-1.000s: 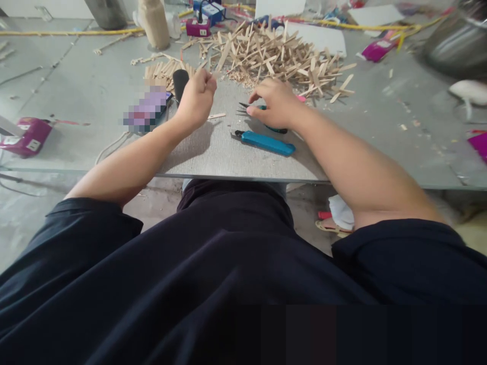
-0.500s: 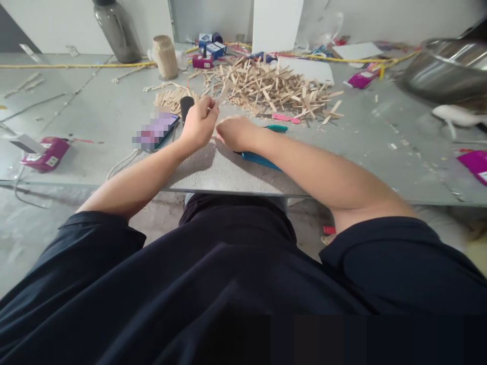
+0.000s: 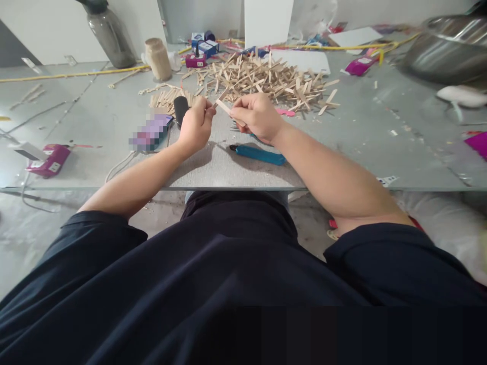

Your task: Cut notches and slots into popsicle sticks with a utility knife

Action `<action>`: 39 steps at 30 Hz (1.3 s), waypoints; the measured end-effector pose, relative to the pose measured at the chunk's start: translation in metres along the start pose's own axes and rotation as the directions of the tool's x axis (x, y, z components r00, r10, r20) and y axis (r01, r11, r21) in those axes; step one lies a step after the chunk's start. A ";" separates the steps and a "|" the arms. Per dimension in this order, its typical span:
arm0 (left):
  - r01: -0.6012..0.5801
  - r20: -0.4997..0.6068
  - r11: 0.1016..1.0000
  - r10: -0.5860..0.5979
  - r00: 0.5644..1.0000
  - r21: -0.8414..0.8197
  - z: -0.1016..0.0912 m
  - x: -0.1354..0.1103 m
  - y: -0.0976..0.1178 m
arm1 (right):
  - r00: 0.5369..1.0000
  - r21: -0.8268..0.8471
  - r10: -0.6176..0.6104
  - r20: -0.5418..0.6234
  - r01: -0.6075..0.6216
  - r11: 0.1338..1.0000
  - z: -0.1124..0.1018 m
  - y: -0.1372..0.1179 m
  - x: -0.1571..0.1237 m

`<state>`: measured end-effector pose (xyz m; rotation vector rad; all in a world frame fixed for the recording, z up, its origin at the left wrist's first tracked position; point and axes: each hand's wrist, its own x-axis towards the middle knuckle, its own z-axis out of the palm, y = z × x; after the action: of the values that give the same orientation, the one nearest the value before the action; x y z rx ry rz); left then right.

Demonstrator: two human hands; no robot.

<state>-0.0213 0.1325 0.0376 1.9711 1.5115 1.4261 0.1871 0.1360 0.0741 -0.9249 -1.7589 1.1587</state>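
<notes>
My left hand (image 3: 196,126) is closed in a pinch on a small wooden stick piece (image 3: 218,97) held up over the table. My right hand (image 3: 256,116) is closed on another flat wooden stick (image 3: 228,110), its end close to the left hand's piece. Below the hands lie blue-handled cutters (image 3: 258,154) on a grey mat (image 3: 224,167). A large heap of wooden sticks (image 3: 266,78) lies just beyond the hands.
A phone (image 3: 152,132) and a black cylinder (image 3: 180,109) sit left of my hands. A smaller stick stack (image 3: 163,99), a jar (image 3: 159,58), a dark bottle (image 3: 110,33), magenta packets (image 3: 47,159), a steel bowl (image 3: 445,48) and cables lie around on the glass table (image 3: 380,167).
My right hand left the cutters, picked a stick off the mat and lifted it to meet the left hand. The left hand stayed raised, pinching its piece.
</notes>
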 end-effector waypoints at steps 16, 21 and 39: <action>0.048 0.019 0.996 -0.047 0.999 -0.071 0.009 0.004 -0.007 | 0.993 -0.032 0.057 -0.105 -0.060 0.998 0.006 0.002 0.001; 0.031 0.028 0.999 -0.030 0.999 -0.041 0.006 0.001 -0.005 | 0.989 0.005 0.106 -0.108 -0.106 0.994 0.008 0.001 0.001; 0.005 0.163 0.997 -0.018 0.986 0.076 0.007 -0.011 0.014 | 0.996 0.022 0.068 -0.062 -0.067 0.998 0.012 0.016 0.012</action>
<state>-0.0076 0.1198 0.0383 2.0637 1.5209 1.1858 0.1738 0.1478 0.0589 -1.0053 -1.6746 1.1753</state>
